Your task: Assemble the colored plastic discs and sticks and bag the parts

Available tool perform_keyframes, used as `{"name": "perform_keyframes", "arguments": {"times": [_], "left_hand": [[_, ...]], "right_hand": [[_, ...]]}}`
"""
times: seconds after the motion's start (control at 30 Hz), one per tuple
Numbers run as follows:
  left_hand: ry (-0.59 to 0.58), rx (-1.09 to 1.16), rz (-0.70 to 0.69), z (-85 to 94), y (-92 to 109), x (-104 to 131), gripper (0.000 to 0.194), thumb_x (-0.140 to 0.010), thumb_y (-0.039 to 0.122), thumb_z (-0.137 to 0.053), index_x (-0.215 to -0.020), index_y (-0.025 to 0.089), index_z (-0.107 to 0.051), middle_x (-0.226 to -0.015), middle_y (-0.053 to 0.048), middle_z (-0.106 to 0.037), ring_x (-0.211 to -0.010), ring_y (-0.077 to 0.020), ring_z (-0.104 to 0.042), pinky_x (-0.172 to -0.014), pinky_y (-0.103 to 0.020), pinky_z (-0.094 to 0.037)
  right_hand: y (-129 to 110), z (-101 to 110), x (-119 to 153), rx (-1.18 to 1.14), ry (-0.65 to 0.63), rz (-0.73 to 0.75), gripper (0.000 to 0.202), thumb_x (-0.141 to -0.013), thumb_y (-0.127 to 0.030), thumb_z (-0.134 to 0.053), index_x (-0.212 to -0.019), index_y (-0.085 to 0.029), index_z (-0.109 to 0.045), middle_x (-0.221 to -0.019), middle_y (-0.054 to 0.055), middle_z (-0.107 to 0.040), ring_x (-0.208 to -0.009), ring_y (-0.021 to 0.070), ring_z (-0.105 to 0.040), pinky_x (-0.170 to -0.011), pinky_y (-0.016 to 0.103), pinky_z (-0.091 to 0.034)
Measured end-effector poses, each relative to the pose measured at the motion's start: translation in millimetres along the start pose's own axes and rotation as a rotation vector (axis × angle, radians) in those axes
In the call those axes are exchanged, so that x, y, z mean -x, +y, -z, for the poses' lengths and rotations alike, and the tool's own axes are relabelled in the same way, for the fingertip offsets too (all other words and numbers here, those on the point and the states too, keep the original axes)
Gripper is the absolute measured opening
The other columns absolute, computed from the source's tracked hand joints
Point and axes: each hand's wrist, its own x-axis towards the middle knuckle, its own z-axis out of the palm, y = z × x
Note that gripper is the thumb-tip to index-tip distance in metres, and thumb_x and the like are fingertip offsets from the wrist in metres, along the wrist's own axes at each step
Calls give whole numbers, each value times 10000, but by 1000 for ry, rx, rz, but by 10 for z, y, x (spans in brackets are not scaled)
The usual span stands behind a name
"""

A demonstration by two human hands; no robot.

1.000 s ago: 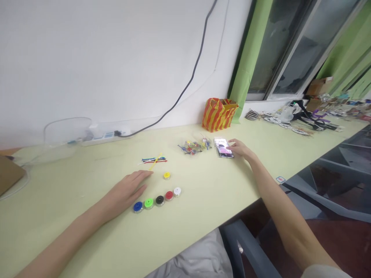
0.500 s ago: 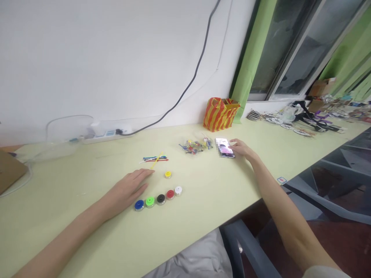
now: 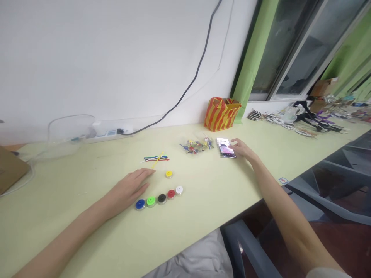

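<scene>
My left hand lies flat on the table, open, fingers stretched out. Its fingertips reach the lower end of a thin yellow plastic stick, which crosses several blue, red, green and white sticks. Just right of that hand sits a small round yellow-topped spool-like piece. Nearer the table edge runs a slanting row of similar pieces: blue, green, black, red and white. At the right edge of a lit phone, my right hand rests open, fingertips touching the phone.
Clear bags of coloured plastic parts lie left of the phone. A red-and-yellow striped bag stands against the wall. A power strip with a black cable lies behind. Assorted items cover the far right; a chair is below.
The view has shifted very slightly. Both hands, the phone and the small pieces keep their places on the table.
</scene>
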Motion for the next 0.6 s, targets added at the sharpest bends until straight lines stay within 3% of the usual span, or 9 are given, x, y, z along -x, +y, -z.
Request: {"name": "perform_keyframes", "arguments": {"times": [0.2,0.6], "left_hand": [[-13,-3,4,5,18,-7,491,-1025,488,-336,-1451,269,-446,-1492,-53,-505,-1323,-247,-515,-1095,-385,-440],[11,4,-20,6,9,0,484,-1025,482,-352,-1446,269,-462,-1478,-67,-521,-1297,-260,-540,-1074,-399,-458]], "right_hand": [[-27,-34,46,-4,39,-1,595,-826,-445,-684,-1337,-204,-497,-889,54,-663,-745,200,-625,-603,262,-440],[-7,6,26,-16,-6,20,611,-774,-328,-696,-1332,-202,-483,-828,32,-648,-725,199,-625,-604,268,-444]]}}
